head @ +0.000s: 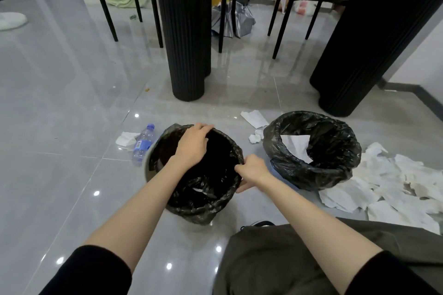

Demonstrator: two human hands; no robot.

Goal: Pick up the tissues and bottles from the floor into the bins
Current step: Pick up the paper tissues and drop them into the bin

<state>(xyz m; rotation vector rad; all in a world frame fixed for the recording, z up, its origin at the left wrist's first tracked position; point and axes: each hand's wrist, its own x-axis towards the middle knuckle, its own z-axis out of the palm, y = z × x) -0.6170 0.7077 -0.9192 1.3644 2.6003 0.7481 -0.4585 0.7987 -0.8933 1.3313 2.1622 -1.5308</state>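
Two bins (311,175) on glossy grey floor (72,103) | tissues (388,175) strewn right | left grip (191,146), right grip (254,167) clutching liner (199,211)

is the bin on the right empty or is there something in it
Not empty: a white tissue shows inside the right bin; how much lies beneath it, cannot tell.

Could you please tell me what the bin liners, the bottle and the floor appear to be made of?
Bin liners: thin black plastic film, glossy and crinkled. Bottle: clear plastic, see-through with a blue cap and label. Floor: probably polished grey tile, given grout lines and mirror-like light reflections.
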